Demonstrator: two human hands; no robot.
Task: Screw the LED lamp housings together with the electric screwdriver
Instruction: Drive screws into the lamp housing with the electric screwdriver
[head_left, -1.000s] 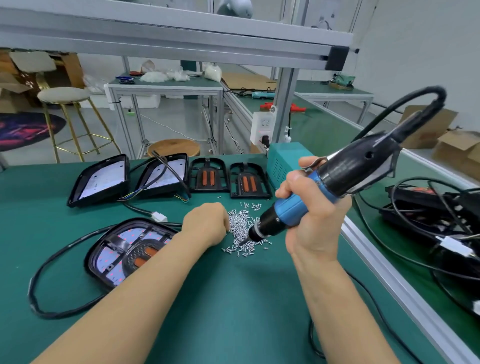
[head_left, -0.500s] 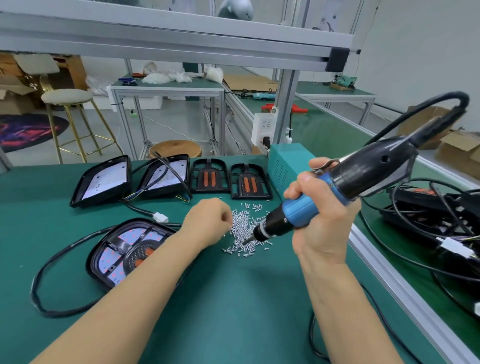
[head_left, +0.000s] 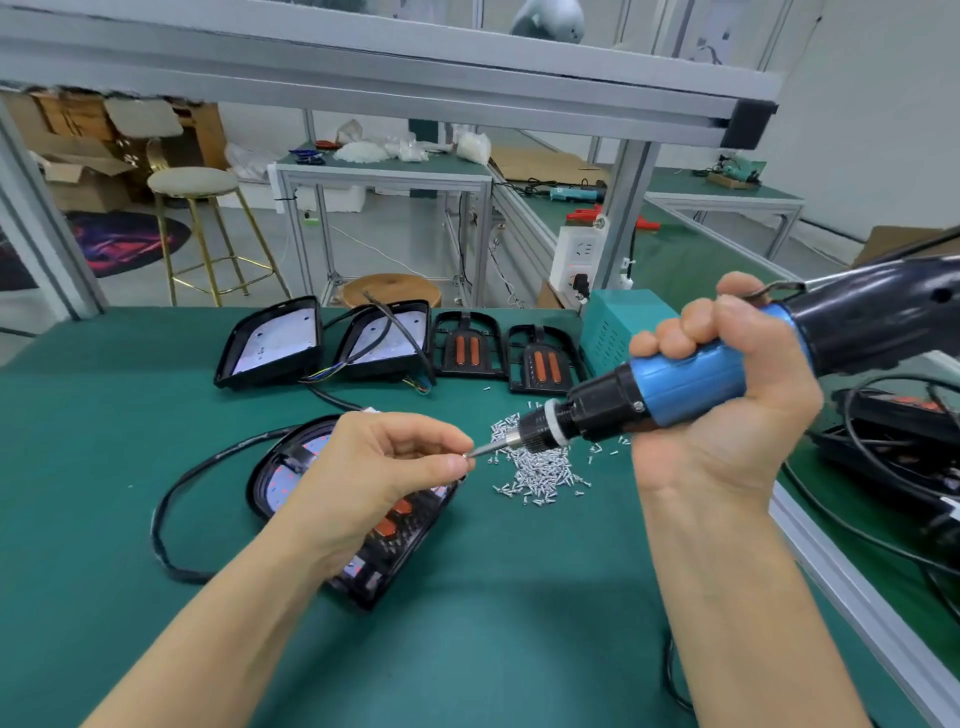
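Note:
My right hand (head_left: 727, 410) grips the blue and black electric screwdriver (head_left: 691, 384), tilted with its bit pointing down-left. My left hand (head_left: 384, 467) pinches a small silver screw (head_left: 466, 456) between thumb and forefinger, right at the bit's tip. Under my left hand lies a black LED lamp housing (head_left: 363, 561) with orange parts inside and a black cable looping off to the left. A pile of silver screws (head_left: 540, 467) sits on the green mat just right of that housing.
At the back of the mat stand two lamp housings (head_left: 270, 343) with white panels and two black frames (head_left: 470, 345) with orange bars. A teal power box (head_left: 613, 332) is behind the screwdriver. Tangled black cables (head_left: 893, 447) lie right of an aluminium rail (head_left: 852, 587).
My left hand has lifted from the screw pile with a screw and moved it to the bit. The screwdriver has risen and tilted flatter, away from the pile.

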